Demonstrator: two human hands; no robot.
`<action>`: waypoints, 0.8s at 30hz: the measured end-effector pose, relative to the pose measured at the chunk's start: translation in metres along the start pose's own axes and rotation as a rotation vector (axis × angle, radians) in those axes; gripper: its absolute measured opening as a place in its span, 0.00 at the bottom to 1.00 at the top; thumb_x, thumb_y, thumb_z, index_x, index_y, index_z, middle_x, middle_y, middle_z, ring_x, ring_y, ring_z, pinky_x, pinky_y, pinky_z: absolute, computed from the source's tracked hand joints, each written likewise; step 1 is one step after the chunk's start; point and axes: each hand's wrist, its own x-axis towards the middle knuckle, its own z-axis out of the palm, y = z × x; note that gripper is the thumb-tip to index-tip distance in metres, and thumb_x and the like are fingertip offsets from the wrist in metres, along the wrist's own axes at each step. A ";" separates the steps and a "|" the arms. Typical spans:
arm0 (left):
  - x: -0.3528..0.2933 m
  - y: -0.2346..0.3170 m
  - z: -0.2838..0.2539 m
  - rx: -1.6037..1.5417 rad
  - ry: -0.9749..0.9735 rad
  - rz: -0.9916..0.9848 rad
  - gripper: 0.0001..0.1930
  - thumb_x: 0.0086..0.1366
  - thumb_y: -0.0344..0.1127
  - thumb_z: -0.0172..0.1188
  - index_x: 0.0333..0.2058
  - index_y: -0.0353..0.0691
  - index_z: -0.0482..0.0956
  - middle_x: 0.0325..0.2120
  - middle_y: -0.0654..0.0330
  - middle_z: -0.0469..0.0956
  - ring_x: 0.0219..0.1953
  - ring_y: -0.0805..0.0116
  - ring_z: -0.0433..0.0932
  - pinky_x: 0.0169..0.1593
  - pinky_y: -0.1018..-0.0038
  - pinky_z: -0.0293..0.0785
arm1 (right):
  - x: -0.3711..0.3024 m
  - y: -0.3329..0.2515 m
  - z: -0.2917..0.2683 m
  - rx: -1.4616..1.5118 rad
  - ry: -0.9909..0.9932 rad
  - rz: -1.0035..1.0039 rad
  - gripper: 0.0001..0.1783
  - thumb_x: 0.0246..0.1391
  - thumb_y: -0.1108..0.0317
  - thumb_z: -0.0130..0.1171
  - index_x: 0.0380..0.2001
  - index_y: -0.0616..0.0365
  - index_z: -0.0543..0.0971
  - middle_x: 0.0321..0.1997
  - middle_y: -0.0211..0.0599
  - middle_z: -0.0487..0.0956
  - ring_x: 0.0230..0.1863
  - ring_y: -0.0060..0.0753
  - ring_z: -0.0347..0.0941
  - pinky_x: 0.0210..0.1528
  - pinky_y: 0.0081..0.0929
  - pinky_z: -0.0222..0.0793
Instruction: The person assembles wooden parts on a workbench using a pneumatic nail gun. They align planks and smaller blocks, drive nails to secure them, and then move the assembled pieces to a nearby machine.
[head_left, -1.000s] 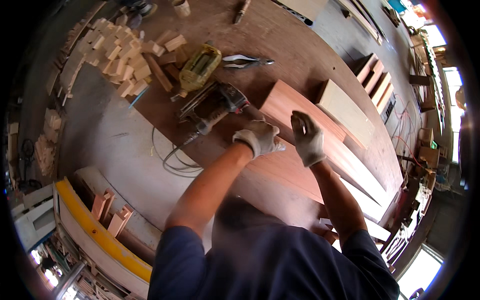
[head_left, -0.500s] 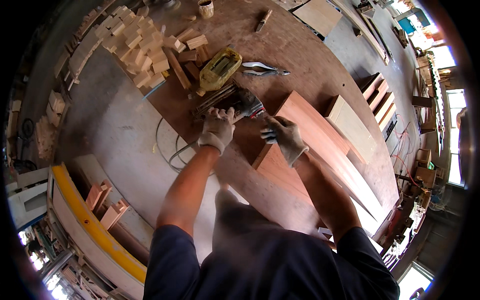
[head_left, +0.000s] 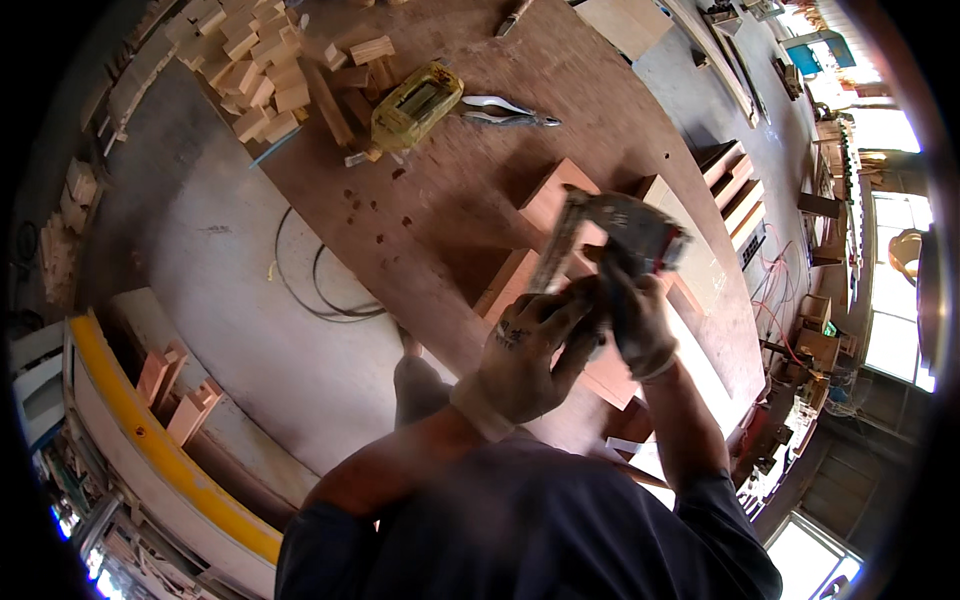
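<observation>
My right hand (head_left: 640,320), in a worn work glove, grips the handle of a dark nail gun (head_left: 640,235), raised over reddish wooden panels (head_left: 562,192). Its long magazine slants down toward my left hand (head_left: 530,360). That gloved hand is closed around the lower end of the handle; some of its fingers are hidden behind the tool and blurred. Beyond the tool, a pale panel (head_left: 715,270) lies next to the reddish ones. Pliers (head_left: 510,112) with light handles rest on the brown worktable (head_left: 440,215), beside a grimy yellow plastic container (head_left: 415,105).
Many small wooden blocks (head_left: 270,75) are piled at the table's far left. A dark hose (head_left: 325,310) loops over the concrete floor. A yellow-edged bench (head_left: 140,410) stands at lower left, with wood pieces (head_left: 195,410) near it. A brush (head_left: 513,18) lies at the far edge.
The nail gun has been lifted off the table by the container and carried right, over the panels. My right hand has taken its handle, and my left hand has moved right with it.
</observation>
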 end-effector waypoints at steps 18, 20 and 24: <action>0.028 -0.103 0.153 0.433 -0.724 0.052 0.28 0.78 0.53 0.48 0.73 0.53 0.68 0.73 0.60 0.66 0.72 0.61 0.68 0.74 0.57 0.63 | 0.072 -0.084 0.003 -0.965 -0.300 0.226 0.15 0.58 0.66 0.70 0.43 0.66 0.83 0.28 0.28 0.81 0.26 0.19 0.78 0.29 0.25 0.76; 0.021 -0.111 0.162 0.295 -0.600 0.031 0.25 0.77 0.53 0.50 0.68 0.54 0.72 0.66 0.62 0.73 0.67 0.62 0.72 0.71 0.56 0.66 | 0.083 -0.081 0.019 -1.032 -0.351 0.261 0.15 0.57 0.67 0.71 0.42 0.66 0.82 0.28 0.28 0.80 0.26 0.18 0.77 0.28 0.24 0.75; 0.014 -0.130 0.175 0.234 -0.342 0.200 0.19 0.76 0.53 0.54 0.56 0.54 0.83 0.50 0.62 0.86 0.55 0.56 0.82 0.64 0.52 0.71 | 0.113 -0.079 0.039 -1.242 -0.492 0.227 0.18 0.53 0.64 0.72 0.40 0.68 0.82 0.25 0.30 0.81 0.25 0.21 0.79 0.29 0.26 0.78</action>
